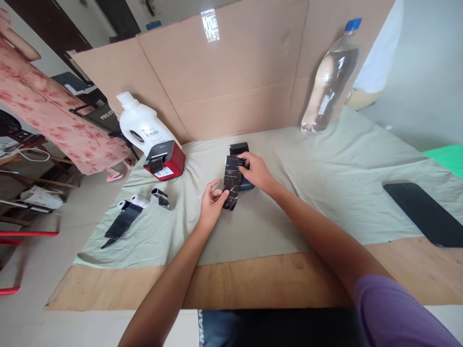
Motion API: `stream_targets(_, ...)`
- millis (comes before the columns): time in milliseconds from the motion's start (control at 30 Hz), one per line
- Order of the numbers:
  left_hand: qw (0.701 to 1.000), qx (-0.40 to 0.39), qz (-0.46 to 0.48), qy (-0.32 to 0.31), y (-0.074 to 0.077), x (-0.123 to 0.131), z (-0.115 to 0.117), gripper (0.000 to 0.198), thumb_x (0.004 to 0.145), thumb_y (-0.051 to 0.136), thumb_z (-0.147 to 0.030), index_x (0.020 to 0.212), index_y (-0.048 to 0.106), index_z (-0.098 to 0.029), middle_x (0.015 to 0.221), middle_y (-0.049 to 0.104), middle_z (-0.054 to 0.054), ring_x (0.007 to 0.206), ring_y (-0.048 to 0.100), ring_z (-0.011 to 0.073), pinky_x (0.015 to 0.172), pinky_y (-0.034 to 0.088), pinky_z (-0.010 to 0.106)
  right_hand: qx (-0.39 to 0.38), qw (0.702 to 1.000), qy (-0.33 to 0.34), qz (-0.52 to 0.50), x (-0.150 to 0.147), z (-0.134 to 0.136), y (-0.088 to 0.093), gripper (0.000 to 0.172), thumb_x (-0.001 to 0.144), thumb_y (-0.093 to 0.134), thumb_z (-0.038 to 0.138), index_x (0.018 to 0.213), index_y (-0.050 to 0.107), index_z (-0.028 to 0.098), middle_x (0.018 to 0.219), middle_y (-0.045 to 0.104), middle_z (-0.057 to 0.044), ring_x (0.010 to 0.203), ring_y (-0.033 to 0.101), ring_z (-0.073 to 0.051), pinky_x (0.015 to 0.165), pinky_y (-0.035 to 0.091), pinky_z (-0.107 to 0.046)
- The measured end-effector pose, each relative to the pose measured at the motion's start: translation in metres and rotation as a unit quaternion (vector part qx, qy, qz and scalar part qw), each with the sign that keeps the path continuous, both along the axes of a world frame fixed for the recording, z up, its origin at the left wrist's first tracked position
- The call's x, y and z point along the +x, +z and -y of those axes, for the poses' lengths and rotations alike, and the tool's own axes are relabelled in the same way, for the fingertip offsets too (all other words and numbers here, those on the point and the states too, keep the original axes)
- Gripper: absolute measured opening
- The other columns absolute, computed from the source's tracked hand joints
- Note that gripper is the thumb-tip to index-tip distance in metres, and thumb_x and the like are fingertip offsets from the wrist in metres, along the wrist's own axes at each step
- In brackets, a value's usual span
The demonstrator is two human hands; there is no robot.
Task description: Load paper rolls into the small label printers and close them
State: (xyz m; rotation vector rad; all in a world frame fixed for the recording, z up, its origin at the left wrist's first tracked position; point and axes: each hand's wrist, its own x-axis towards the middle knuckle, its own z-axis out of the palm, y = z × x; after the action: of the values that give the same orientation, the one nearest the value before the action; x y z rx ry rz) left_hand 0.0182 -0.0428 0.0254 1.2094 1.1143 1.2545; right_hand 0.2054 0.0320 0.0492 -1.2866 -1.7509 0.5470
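Between my hands a creased black strip (232,180) with thin white lines hangs at a slant over the middle of the cloth. My left hand (212,205) pinches its lower end between thumb and fingers. At its upper end, my right hand (256,171) is closed on the strip, with the fingertips partly hidden. Behind the strip lies a dark, glossy device (239,147), mostly covered by the strip and my right hand. Left of my left hand are a small curled black piece (162,198) and white paper rolls with black strips (123,222) trailing from them.
A red and black label printer (170,163) stands before a white jug (144,123). A water bottle (331,84) leans near the cardboard screen (235,72). A black phone (427,212) lies right. A person in a floral garment (54,111) stands beyond the left side.
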Motion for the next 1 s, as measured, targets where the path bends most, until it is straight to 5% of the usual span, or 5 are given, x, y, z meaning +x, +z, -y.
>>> stream_targets(200,0.998,-0.037,-0.026,-0.045,-0.007,0.008,0.004,0.075,0.069,0.080,-0.051,0.127,0.046,-0.018,0.064,0.057,-0.010,0.041,0.053,0.0079,0.042,0.039,0.021,-0.050,0.994,-0.027,0.095,0.025,-0.019,-0.004,0.042,0.080,0.059,0.015,0.121,0.068,0.016,0.105,0.071,-0.007,0.092,0.062,-0.021,0.089,0.045,-0.032)
stream_targets(500,0.997,-0.037,-0.026,-0.058,-0.012,0.015,-0.002,0.077,0.071,0.079,-0.052,0.129,0.044,-0.015,0.057,0.055,-0.011,0.042,0.051,0.0082,0.042,0.040,0.020,-0.084,0.986,-0.074,0.127,0.013,-0.031,-0.011,0.042,0.079,0.060,0.010,0.119,0.072,0.017,0.115,0.071,-0.009,0.109,0.063,-0.026,0.098,0.046,-0.033)
stream_targets(667,0.997,-0.037,-0.031,-0.053,-0.010,0.018,-0.004,0.079,0.071,0.079,-0.050,0.130,0.043,-0.013,0.056,0.056,-0.011,0.042,0.050,0.0084,0.041,0.039,0.020,-0.107,0.977,-0.128,0.135,0.011,-0.029,-0.012,0.046,0.077,0.064,0.013,0.122,0.072,0.016,0.123,0.059,-0.016,0.112,0.059,-0.030,0.098,0.047,-0.037)
stream_targets(1000,0.997,-0.027,-0.040,-0.065,-0.006,0.019,0.000,0.084,0.069,0.080,-0.051,0.136,0.045,-0.013,0.054,0.053,-0.011,0.041,0.049,0.0077,0.042,0.034,0.019,-0.107,0.985,-0.135,-0.012,0.017,-0.043,-0.022,0.050,0.072,0.063,0.019,0.122,0.060,0.014,0.117,0.061,-0.014,0.103,0.059,-0.025,0.094,0.048,-0.039)
